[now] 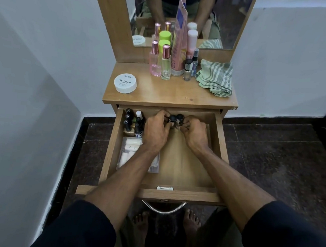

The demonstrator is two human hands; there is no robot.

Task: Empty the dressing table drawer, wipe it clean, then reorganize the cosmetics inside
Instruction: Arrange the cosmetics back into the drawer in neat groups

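The wooden drawer [182,169] is pulled open below the table top. At its back middle stand two small black-capped nail polish bottles [176,119]. My left hand [155,131] pinches the left bottle and my right hand [193,132] pinches the right one. Several dark nail polish bottles [133,124] stand in the drawer's back left corner. A clear packet of white items [131,152] lies in front of them, partly under my left forearm.
On the table top [168,93] are a white nail polish remover tub [125,83], perfume bottles [160,61], a pink tube [179,37], small bottles [187,69] and a green striped cloth [215,77]. A mirror [221,16] stands behind. White walls flank the table; dark floor lies below.
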